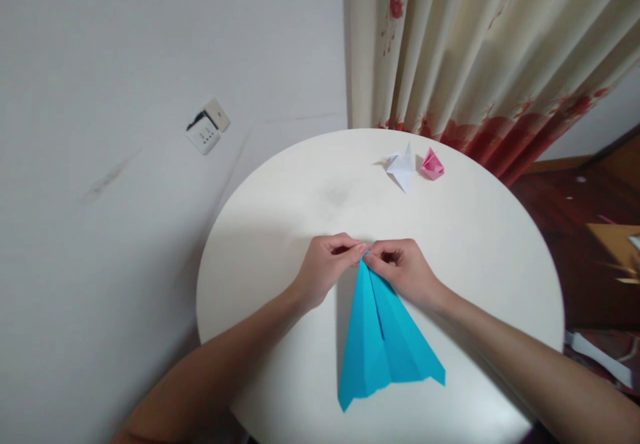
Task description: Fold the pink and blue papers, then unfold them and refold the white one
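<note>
- Both hands, left (327, 267) and right (406, 271), pinch their grip closed on the blue paper plane's (383, 337) nose.
- Plane lies flat mid-bench (280, 231), tail toward six o'clock.
- White (402, 167) and pink (431, 165) paper folds sit at one o'clock.

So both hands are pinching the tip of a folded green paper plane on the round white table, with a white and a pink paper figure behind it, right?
Not quite: the head view shows the folded paper plane is blue, not green. The rest holds: the left hand and right hand pinch its tip on the round white table, with the white paper figure and pink paper figure behind.
</note>
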`<move>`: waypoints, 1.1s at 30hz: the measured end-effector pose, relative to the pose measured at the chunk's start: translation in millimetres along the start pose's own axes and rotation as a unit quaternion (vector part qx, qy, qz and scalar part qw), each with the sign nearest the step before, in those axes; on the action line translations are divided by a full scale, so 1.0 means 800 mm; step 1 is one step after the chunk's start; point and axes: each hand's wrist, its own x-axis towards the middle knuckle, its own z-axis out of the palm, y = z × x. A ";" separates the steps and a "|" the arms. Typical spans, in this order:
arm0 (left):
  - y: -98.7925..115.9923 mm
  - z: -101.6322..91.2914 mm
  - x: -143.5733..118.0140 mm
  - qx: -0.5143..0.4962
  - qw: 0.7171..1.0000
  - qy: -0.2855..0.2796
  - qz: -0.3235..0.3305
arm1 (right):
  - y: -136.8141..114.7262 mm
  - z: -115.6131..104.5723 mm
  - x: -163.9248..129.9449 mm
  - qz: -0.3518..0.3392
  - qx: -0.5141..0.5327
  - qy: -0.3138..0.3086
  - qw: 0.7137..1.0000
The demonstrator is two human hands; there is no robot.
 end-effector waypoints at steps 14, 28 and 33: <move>-0.001 0.001 0.000 -0.020 1.000 -0.003 -0.014 | -0.001 0.001 0.001 0.010 0.029 0.016 0.999; 0.003 0.005 0.000 0.005 1.000 0.006 -0.011 | 0.005 0.004 0.001 0.022 0.042 0.005 0.999; -0.004 -0.005 0.012 0.015 0.997 0.079 0.007 | 0.005 0.007 0.000 0.028 0.022 -0.017 0.999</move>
